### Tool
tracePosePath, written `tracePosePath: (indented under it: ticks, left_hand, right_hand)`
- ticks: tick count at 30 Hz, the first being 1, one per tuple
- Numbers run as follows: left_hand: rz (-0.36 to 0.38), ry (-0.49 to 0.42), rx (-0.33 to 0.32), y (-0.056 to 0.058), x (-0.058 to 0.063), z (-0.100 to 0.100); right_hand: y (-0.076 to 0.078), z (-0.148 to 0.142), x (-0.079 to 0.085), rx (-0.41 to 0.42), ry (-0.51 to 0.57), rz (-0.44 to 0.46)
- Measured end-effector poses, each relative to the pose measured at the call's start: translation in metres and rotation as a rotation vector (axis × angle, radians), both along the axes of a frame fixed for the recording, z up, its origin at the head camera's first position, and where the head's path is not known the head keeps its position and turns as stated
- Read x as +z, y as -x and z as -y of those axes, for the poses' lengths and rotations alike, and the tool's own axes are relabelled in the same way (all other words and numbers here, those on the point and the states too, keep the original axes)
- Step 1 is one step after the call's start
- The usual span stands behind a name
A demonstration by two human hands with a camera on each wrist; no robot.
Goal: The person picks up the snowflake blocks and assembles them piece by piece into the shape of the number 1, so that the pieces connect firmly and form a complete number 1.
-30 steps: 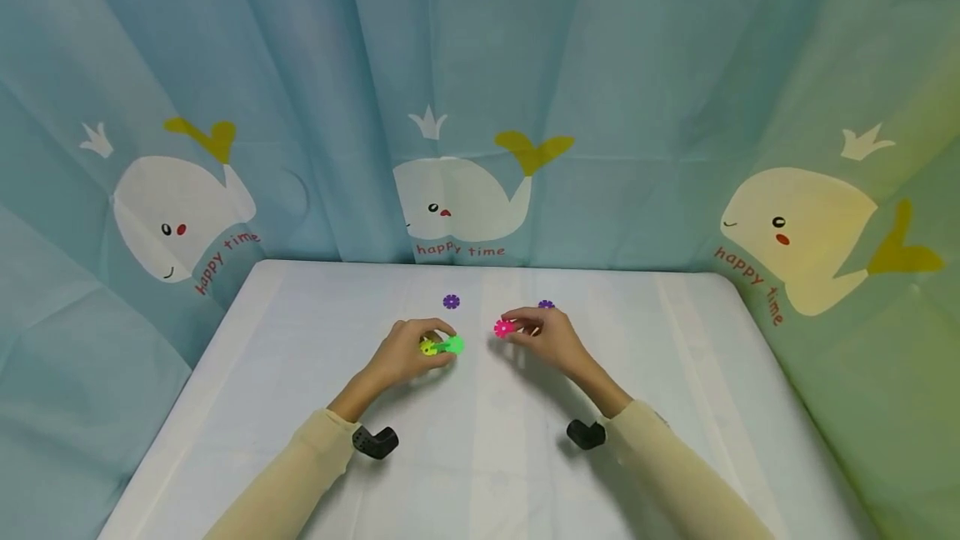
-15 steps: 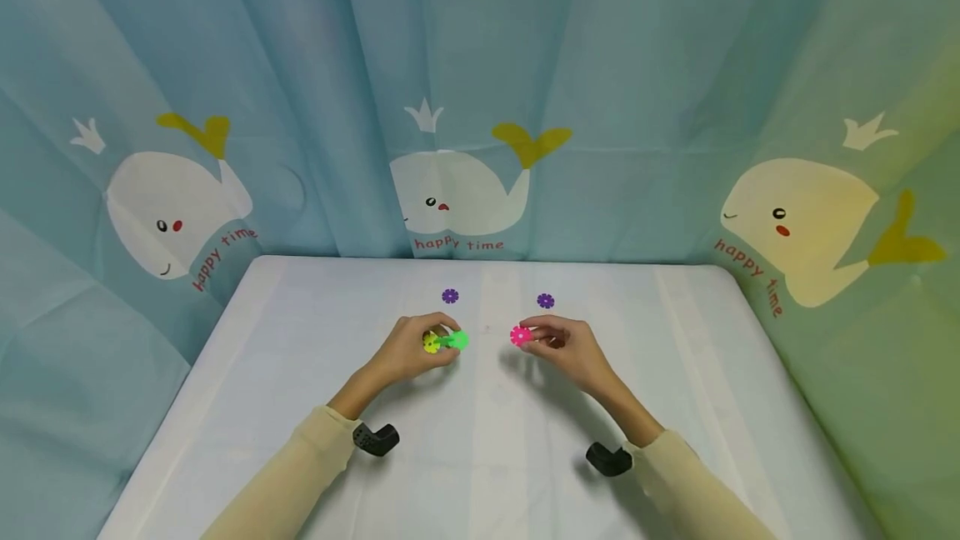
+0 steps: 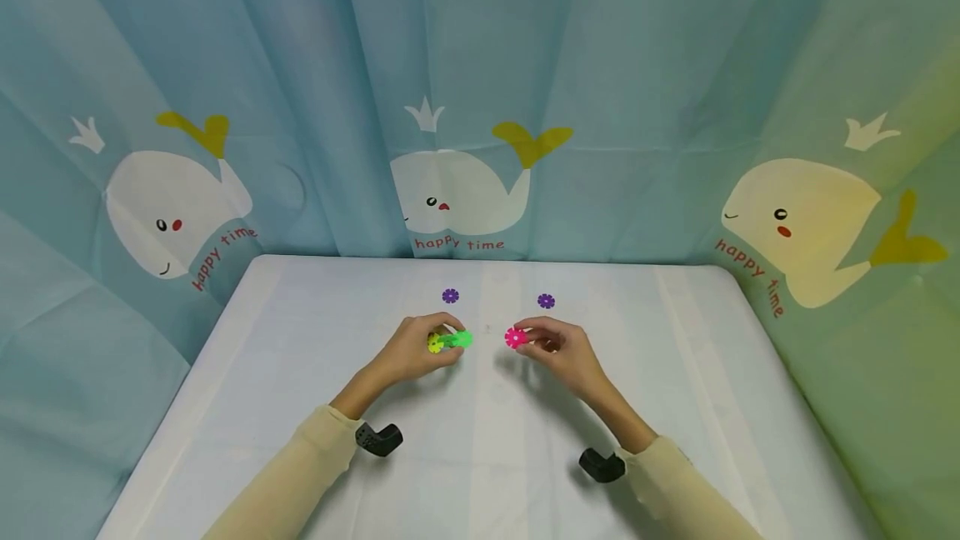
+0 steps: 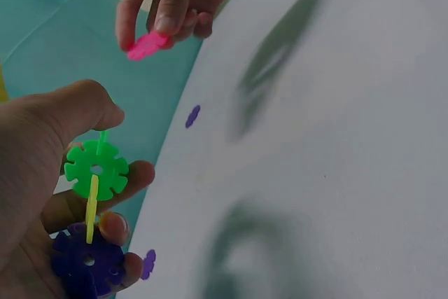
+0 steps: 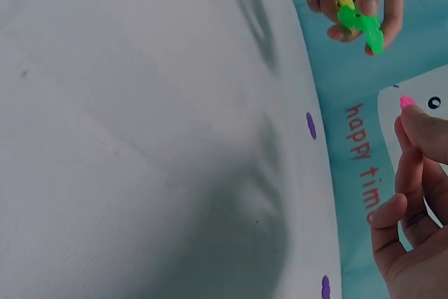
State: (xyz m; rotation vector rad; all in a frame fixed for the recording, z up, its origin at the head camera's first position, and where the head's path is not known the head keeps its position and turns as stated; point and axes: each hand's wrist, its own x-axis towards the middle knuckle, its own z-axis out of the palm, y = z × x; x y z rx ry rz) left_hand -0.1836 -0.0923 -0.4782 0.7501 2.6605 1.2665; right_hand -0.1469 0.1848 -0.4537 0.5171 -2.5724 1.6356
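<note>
My left hand holds a small chain of slotted plastic snowflake discs above the table. In the left wrist view a green disc joins a yellow disc seen edge-on, and a dark purple disc sits below against the fingers. Another green disc at the chain's end is gripped by thumb and fingers. Opposite, my right hand pinches a pink snowflake disc between thumb and index finger, its slotted face toward the head camera. A gap separates the pink disc from the green end of the chain.
Two purple discs lie flat on the white table near its back edge, a left one and a right one. Behind the table hangs a blue curtain with whale prints. Black wrist devices sit at both cuffs.
My right hand with the pink disc has drawn back toward me and slightly right, uncovering the right purple disc, then edged left. My left hand has shifted slightly right with the chain.
</note>
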Motion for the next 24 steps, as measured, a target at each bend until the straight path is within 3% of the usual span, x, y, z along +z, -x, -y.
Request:
tracePosePath:
  ticks: [2,9,24]
  left_hand:
    - [0.011,0.001,-0.007,-0.001,0.001,-0.002]
    - [0.018,0.002,-0.028,-0.001,0.003,-0.008]
    - [0.021,-0.013,-0.056,-0.003,0.003,-0.013]
  right_hand:
    - [0.001,0.004,0.000,-0.002,-0.003,-0.023]
    - [0.015,0.010,-0.029,0.004,-0.007,-0.092]
    - [0.015,0.023,-0.038,0.059,0.002,-0.146]
